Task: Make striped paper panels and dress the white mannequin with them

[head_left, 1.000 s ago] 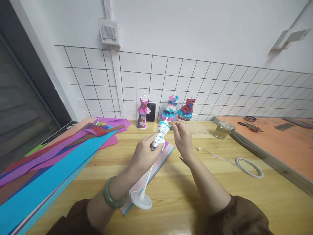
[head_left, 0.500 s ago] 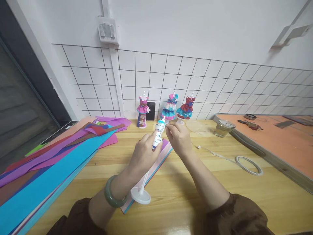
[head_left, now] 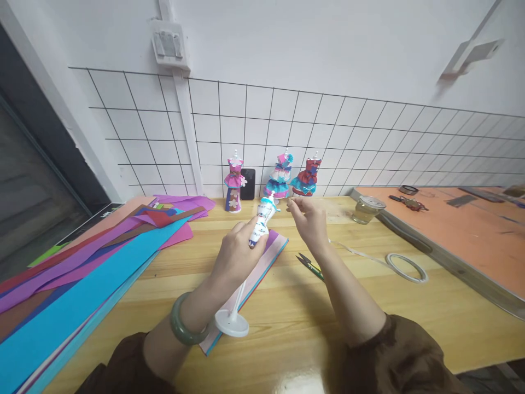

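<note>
My left hand [head_left: 238, 251] is wrapped round a miniature dress form [head_left: 262, 216], white with blue marks and a light-blue band at its top. The form leans to the right, and its thin stand ends in a round white base [head_left: 232, 323]. Just right of the form, apart from it, my right hand [head_left: 308, 219] is closed in a pinch; anything between its fingertips is too small to make out. Beneath the form lies a stack of coloured strips [head_left: 262, 273]. Green-handled thread snips [head_left: 309, 265] rest on the table, partly behind my right forearm.
Three dressed miniature forms [head_left: 233, 186] and a dark phone [head_left: 248, 184] stand along the tiled wall. Long coloured sheets [head_left: 102, 268] cover the left side. On the right are a ring of white tape [head_left: 407, 268], a clear cup [head_left: 368, 210] and an orange surface [head_left: 459, 235].
My right hand has drawn away from the dress form to the right. The thread snips have come into sight by my right forearm. The whole view has shifted slightly.
</note>
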`<state>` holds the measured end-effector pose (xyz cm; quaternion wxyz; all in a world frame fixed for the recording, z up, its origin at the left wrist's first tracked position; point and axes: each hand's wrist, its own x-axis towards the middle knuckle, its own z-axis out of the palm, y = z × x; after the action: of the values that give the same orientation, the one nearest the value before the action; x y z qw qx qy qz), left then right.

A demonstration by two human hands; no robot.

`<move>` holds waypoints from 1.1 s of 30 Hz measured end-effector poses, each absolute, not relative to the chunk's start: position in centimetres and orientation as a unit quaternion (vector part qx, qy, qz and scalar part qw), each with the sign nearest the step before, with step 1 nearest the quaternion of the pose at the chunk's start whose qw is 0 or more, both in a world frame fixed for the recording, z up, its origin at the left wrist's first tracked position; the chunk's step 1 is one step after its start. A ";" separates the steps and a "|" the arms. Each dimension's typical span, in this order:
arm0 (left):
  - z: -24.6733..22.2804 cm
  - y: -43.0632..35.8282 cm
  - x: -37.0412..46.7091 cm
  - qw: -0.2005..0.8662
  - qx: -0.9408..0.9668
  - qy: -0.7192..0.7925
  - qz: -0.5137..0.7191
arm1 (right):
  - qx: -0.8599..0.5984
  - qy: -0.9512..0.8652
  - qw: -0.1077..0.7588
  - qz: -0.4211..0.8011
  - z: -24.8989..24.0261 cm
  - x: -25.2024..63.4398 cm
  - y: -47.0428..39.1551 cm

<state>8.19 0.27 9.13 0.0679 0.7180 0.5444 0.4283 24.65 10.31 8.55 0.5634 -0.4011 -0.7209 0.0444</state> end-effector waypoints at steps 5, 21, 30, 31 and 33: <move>8.9 0.6 8.1 0.083 0.713 0.541 0.438 | -0.328 -0.766 0.552 0.046 8.7 23.9 9.5; 8.5 0.4 8.4 0.050 0.726 0.547 0.413 | -0.359 -0.782 0.475 -0.183 7.0 22.2 9.5; 8.3 0.5 8.7 0.047 0.714 0.564 0.412 | -0.395 -0.755 0.516 -0.090 6.3 21.8 9.9; 8.3 0.5 8.7 0.046 0.712 0.566 0.412 | -0.394 -0.754 0.522 -0.066 6.3 21.8 10.0; 8.3 0.5 8.6 0.043 0.710 0.567 0.416 | -0.385 -0.748 0.541 0.003 6.5 22.0 10.1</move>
<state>8.60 0.48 8.33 0.0426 0.7097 0.5667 0.4164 21.98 10.07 6.45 0.5410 -0.3847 -0.7479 0.0032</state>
